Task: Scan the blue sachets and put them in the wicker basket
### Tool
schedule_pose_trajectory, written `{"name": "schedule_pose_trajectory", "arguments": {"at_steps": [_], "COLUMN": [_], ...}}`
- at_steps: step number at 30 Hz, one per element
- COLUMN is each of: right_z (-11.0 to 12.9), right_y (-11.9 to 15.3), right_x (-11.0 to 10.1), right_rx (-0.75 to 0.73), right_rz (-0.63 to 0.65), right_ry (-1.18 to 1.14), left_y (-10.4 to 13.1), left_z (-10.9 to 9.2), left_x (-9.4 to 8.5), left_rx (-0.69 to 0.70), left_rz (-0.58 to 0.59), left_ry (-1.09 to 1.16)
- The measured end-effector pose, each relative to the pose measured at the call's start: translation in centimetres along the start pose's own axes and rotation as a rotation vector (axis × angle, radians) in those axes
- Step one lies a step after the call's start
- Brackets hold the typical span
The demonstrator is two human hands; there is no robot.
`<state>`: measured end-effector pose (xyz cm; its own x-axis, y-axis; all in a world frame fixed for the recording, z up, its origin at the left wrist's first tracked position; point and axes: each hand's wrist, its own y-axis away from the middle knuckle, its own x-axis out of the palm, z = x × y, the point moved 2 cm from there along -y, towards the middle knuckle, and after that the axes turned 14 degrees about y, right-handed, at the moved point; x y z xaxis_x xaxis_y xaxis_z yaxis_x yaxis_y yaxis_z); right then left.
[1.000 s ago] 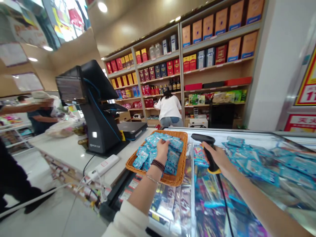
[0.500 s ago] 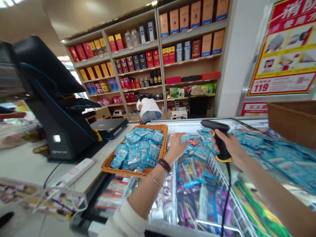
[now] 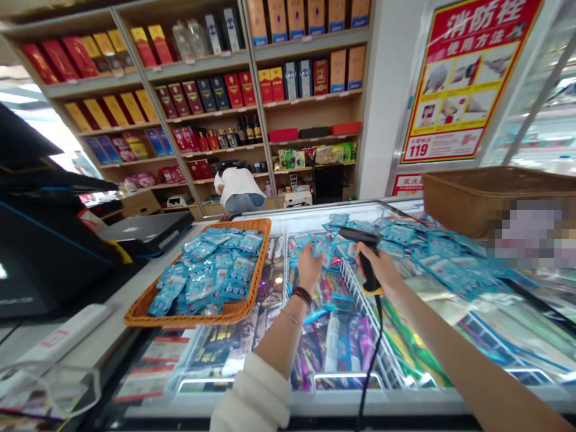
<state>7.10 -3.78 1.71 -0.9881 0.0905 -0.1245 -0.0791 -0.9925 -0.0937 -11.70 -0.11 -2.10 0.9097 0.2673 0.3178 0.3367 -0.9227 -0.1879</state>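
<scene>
My right hand (image 3: 380,270) is wrapped round the handle of a black barcode scanner (image 3: 369,264) with yellow trim, its head pointing left and its cable hanging down. Just left of it, my left hand (image 3: 310,269) has thumb and fingers closed on a small blue packet (image 3: 323,247), partly hidden by the fingers. Loose blue packets (image 3: 396,234) of the same kind lie spread over the glass-topped freezer around and beyond both hands. To the left, an orange wicker basket (image 3: 264,264) holds a heap of blue packets (image 3: 202,279).
Wrapped ice creams (image 3: 333,342) show in the freezer below, between white wire dividers (image 3: 366,306). A brown bin (image 3: 477,192) stands at right. At left are a black checkout terminal (image 3: 49,240), a flat black device (image 3: 148,231) and a white power strip (image 3: 67,336). A person (image 3: 240,189) bends by the shelves.
The view has swung right, so everything sits further left. My left hand has closed on a blue packet near the scanner. My right hand still grips the scanner.
</scene>
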Motion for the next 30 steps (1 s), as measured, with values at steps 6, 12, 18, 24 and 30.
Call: {"name": "schedule_pose_trajectory", "arguments": {"at_steps": [6, 12, 18, 24, 30], "right_z": [-0.8, -0.1, 1.1, 1.5, 1.1], "right_y": [0.5, 1.2, 2.3, 2.6, 2.4], "right_x": [1.7, 1.8, 2.1, 2.2, 2.1], "right_rx": [-0.011, -0.078, -0.131, -0.154, -0.153], "right_rz": [0.138, 0.192, 0.258, 0.288, 0.296], "right_ry": [0.083, 0.279, 0.398, 0.389, 0.406], "left_y": [-0.3, -0.5, -0.5, -0.4, -0.3], "left_z": [0.7, 0.1, 0.0, -0.1, -0.2], "left_x": [-1.5, -1.9, -2.0, -2.1, -2.0], "left_rx": [-0.082, -0.04, -0.025, -0.027, -0.028], "left_rz": [-0.131, -0.229, -0.242, -0.184, -0.18], "left_ry": [0.311, 0.335, 0.331, 0.336, 0.338]}}
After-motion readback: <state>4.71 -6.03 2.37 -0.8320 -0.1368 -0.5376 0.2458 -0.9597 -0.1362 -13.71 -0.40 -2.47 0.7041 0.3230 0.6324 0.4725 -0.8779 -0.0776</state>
